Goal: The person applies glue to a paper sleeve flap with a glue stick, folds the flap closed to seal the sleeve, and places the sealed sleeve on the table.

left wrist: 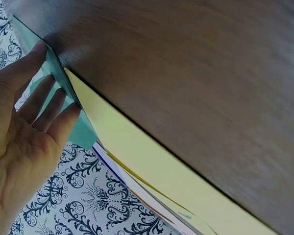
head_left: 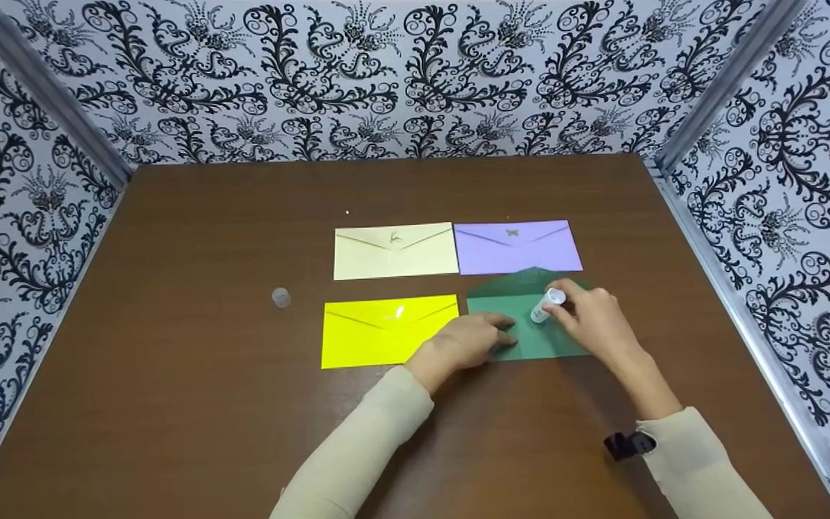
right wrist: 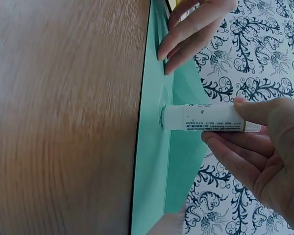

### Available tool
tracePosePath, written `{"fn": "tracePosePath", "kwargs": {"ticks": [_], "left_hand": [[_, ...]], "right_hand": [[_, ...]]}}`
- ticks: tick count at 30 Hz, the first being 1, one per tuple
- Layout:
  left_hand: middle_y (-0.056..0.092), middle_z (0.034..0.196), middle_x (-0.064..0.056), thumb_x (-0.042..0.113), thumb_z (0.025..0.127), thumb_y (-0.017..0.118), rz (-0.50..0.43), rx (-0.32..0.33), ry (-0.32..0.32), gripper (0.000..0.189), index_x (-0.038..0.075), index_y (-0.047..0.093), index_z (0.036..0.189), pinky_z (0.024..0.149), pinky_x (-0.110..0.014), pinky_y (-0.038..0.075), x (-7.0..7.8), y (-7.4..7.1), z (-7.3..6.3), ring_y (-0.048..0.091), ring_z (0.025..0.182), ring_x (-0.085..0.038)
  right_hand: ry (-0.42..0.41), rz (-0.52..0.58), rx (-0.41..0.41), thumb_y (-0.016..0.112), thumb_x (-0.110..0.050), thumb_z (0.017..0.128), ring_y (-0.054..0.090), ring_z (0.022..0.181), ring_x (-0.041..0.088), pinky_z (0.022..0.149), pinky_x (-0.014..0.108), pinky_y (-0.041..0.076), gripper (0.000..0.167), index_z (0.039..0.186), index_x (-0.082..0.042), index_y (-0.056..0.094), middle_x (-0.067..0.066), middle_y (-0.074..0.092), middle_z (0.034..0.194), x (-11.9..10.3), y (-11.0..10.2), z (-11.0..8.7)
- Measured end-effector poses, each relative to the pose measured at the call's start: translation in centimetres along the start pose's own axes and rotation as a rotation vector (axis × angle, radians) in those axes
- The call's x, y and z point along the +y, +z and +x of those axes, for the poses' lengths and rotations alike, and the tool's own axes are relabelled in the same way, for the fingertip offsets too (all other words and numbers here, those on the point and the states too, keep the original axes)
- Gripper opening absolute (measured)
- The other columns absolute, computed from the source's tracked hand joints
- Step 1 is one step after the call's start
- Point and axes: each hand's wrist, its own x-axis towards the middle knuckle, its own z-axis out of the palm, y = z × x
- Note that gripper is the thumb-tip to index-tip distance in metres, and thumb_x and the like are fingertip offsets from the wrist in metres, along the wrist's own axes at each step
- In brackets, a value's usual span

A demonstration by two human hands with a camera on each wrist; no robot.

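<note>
My right hand (head_left: 595, 321) pinches a white glue stick (right wrist: 206, 117) between thumb and fingers. The glue stick's tip touches the body of a green envelope (head_left: 537, 346), whose pointed flap stands opened at the far side. With its fingertips, my left hand (head_left: 467, 339) presses on the left part of that envelope; the fingers are extended in the left wrist view. The left forearm reaches past a yellow envelope (head_left: 364, 331), and the hand covers its right corner.
Behind lie a cream envelope (head_left: 393, 259) and a purple envelope (head_left: 519, 252), both with flaps folded down. A round translucent cap (head_left: 281, 298) rests on the brown table (head_left: 192, 346) at left. Patterned walls (head_left: 386, 79) enclose the table's back and sides.
</note>
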Motion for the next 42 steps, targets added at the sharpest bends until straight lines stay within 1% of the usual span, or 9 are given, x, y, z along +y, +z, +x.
{"fn": "tracePosePath", "kwargs": {"ticks": [5, 10, 13, 17, 24, 28, 32, 37, 42], "left_hand": [[0.047, 0.155, 0.007, 0.020, 0.098, 0.064, 0.002, -0.004, 0.001, 0.044, 0.031, 0.058, 0.140, 0.115, -0.028, 0.043, 0.0, 0.1, 0.0, 0.048, 0.141, -0.014], [0.046, 0.155, 0.007, 0.020, 0.098, 0.064, 0.013, -0.007, 0.005, 0.044, 0.031, 0.057, 0.140, 0.116, -0.029, 0.042, -0.1, 0.2, -0.1, 0.047, 0.141, -0.015], [0.046, 0.155, 0.006, 0.020, 0.098, 0.064, 0.017, -0.002, 0.010, 0.044, 0.030, 0.058, 0.140, 0.115, -0.029, 0.042, -0.1, 0.2, 0.0, 0.047, 0.141, -0.015], [0.047, 0.154, 0.007, 0.021, 0.097, 0.065, 0.034, -0.008, 0.010, 0.044, 0.031, 0.058, 0.140, 0.115, -0.027, 0.042, 0.0, 0.1, 0.0, 0.047, 0.141, -0.013], [0.046, 0.155, 0.008, 0.018, 0.098, 0.063, 0.022, -0.020, -0.002, 0.045, 0.032, 0.058, 0.140, 0.115, -0.027, 0.042, 0.0, 0.0, 0.0, 0.046, 0.142, -0.012], [0.047, 0.154, 0.008, 0.016, 0.098, 0.063, 0.007, -0.011, -0.004, 0.045, 0.031, 0.058, 0.140, 0.115, -0.027, 0.042, -0.1, 0.1, 0.0, 0.047, 0.141, -0.013], [0.046, 0.155, 0.008, 0.016, 0.099, 0.061, 0.002, -0.013, -0.007, 0.044, 0.032, 0.057, 0.140, 0.116, -0.028, 0.042, -0.1, 0.0, -0.1, 0.046, 0.142, -0.013], [0.045, 0.156, 0.007, 0.016, 0.100, 0.060, -0.002, -0.014, -0.008, 0.045, 0.032, 0.056, 0.141, 0.116, -0.028, 0.042, -0.1, 0.1, 0.0, 0.045, 0.142, -0.014], [0.044, 0.156, 0.007, 0.015, 0.100, 0.059, -0.011, -0.015, -0.009, 0.045, 0.032, 0.056, 0.142, 0.116, -0.029, 0.041, -0.1, 0.2, 0.0, 0.045, 0.143, -0.015]], "right_hand": [[-0.028, 0.011, 0.004, 0.072, -0.020, 0.092, 0.068, 0.068, 0.019, 0.059, 0.033, 0.053, 0.023, 0.111, -0.008, 0.067, 0.011, 0.074, 0.085, -0.5, 0.4, 0.1], [-0.031, -0.011, -0.007, 0.070, -0.022, 0.094, 0.060, 0.061, 0.015, 0.055, 0.028, 0.045, 0.026, 0.114, -0.008, 0.065, 0.011, 0.071, 0.082, -0.9, 0.9, 0.5], [-0.032, -0.043, -0.002, 0.068, -0.023, 0.095, 0.057, 0.056, 0.017, 0.052, 0.028, 0.042, 0.028, 0.116, -0.007, 0.064, 0.013, 0.070, 0.079, -1.0, 1.0, 0.8], [-0.046, -0.084, 0.007, 0.067, -0.023, 0.095, 0.059, 0.054, 0.021, 0.048, 0.029, 0.041, 0.031, 0.119, -0.005, 0.062, 0.016, 0.069, 0.077, -1.0, 1.2, 1.1], [-0.061, -0.110, 0.015, 0.067, -0.023, 0.095, 0.065, 0.059, 0.030, 0.049, 0.037, 0.048, 0.033, 0.121, -0.003, 0.064, 0.019, 0.071, 0.080, -1.0, 1.1, 1.5], [-0.052, -0.109, 0.018, 0.068, -0.022, 0.094, 0.065, 0.061, 0.030, 0.051, 0.040, 0.051, 0.032, 0.119, -0.001, 0.064, 0.021, 0.071, 0.082, -0.7, 0.9, 1.6], [-0.032, -0.101, 0.012, 0.068, -0.020, 0.094, 0.066, 0.063, 0.030, 0.051, 0.039, 0.050, 0.031, 0.118, -0.001, 0.064, 0.022, 0.072, 0.084, -0.4, 0.4, 1.6], [-0.016, -0.101, -0.009, 0.069, -0.017, 0.093, 0.061, 0.059, 0.026, 0.049, 0.033, 0.043, 0.030, 0.118, -0.001, 0.064, 0.022, 0.072, 0.085, 0.0, -0.4, 1.2], [0.003, -0.100, -0.042, 0.069, -0.016, 0.093, 0.065, 0.064, 0.029, 0.051, 0.037, 0.050, 0.029, 0.117, -0.001, 0.064, 0.021, 0.073, 0.088, 0.1, -1.0, 0.6]]}}
